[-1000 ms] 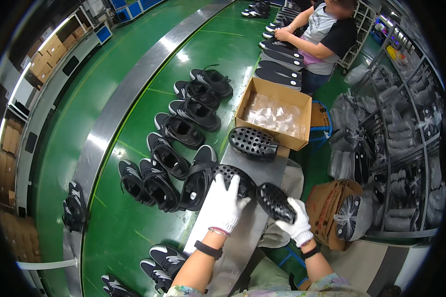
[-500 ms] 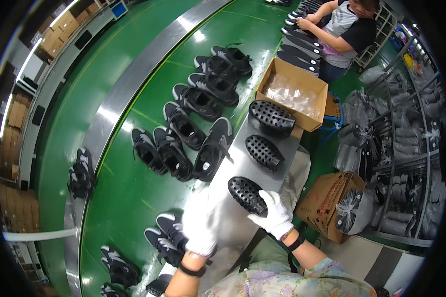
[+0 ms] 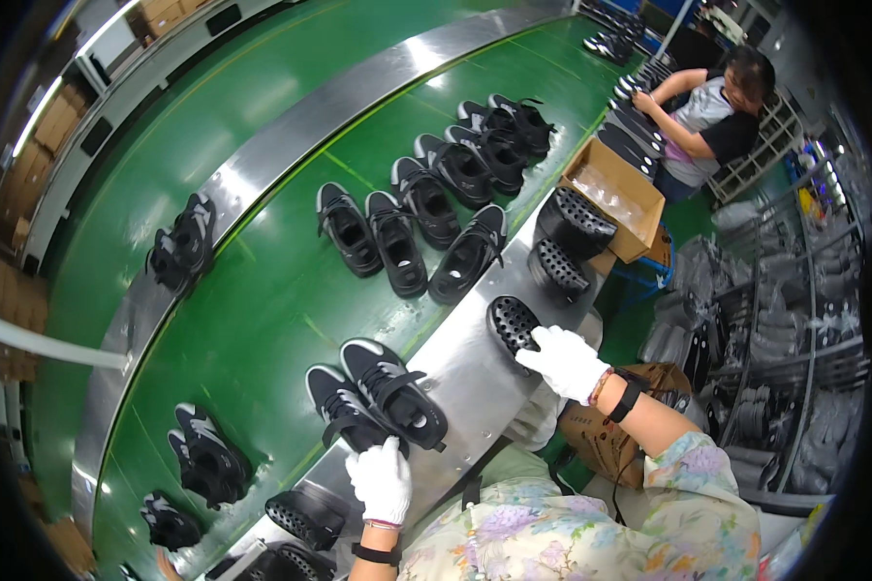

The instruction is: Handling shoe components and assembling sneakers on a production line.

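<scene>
My left hand (image 3: 381,481), in a white glove, is closed at the heel of a black sneaker (image 3: 344,407) with a grey toe. A second sneaker (image 3: 389,387) with a strap across it stands close beside that one, on its right. My right hand (image 3: 564,360), also gloved, grips the narrow end of a black perforated, shoe-shaped plastic form (image 3: 510,320) on the metal ledge (image 3: 470,387). Its fingertips are partly hidden. Farther along the ledge lie two more such forms (image 3: 559,268) (image 3: 581,218).
Several black sneakers (image 3: 394,242) stand on the green belt (image 3: 281,320) ahead. An open cardboard box (image 3: 639,232) with clear plastic pieces sits beyond the forms. More perforated forms (image 3: 305,513) lie at lower left. A co-worker (image 3: 712,126) handles shoe parts at far right.
My left hand, blurred before, has come down to the left sneaker's heel. My right hand stays at the perforated form. The view has shifted, and the shoes appear elsewhere in it.
</scene>
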Demonstrator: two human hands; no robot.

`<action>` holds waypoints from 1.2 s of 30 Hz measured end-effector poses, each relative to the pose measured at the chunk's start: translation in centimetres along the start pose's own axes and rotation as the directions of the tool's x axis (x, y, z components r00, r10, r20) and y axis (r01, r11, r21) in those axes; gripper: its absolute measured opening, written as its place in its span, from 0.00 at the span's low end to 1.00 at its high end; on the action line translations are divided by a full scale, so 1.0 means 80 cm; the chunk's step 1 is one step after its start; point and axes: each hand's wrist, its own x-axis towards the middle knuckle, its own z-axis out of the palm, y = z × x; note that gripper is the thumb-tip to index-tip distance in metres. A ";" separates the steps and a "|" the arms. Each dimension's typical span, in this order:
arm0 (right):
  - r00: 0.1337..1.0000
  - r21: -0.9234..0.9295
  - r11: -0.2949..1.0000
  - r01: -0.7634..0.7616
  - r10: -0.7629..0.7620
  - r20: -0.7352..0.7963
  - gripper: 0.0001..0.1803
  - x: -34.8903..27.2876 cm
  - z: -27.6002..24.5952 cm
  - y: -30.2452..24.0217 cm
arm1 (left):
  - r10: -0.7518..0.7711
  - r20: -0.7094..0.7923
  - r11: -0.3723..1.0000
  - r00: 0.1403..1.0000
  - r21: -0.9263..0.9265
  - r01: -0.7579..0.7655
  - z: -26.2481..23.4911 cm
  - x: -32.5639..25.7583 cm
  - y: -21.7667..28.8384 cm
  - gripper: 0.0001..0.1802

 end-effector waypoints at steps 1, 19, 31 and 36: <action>1.000 -0.011 1.000 0.017 -0.017 0.001 0.17 0.003 0.000 -0.004 | 0.002 -0.010 1.000 1.000 -0.006 -0.002 0.001 -0.003 0.002 0.11; 0.898 0.386 0.837 0.388 -0.249 -0.364 0.14 -0.010 -0.060 -0.199 | -0.115 0.170 -0.346 0.979 -0.930 0.121 -0.090 0.008 0.016 0.56; 0.936 0.890 0.455 -0.011 0.319 -0.151 0.24 -0.036 0.021 -0.249 | -0.393 0.437 -0.048 0.809 -0.889 0.456 -0.050 -0.003 0.065 0.25; 0.883 0.878 0.415 -0.237 0.469 0.016 0.20 -0.054 0.012 -0.182 | 0.057 -0.405 0.877 0.912 -0.416 -0.240 0.005 0.046 0.036 0.19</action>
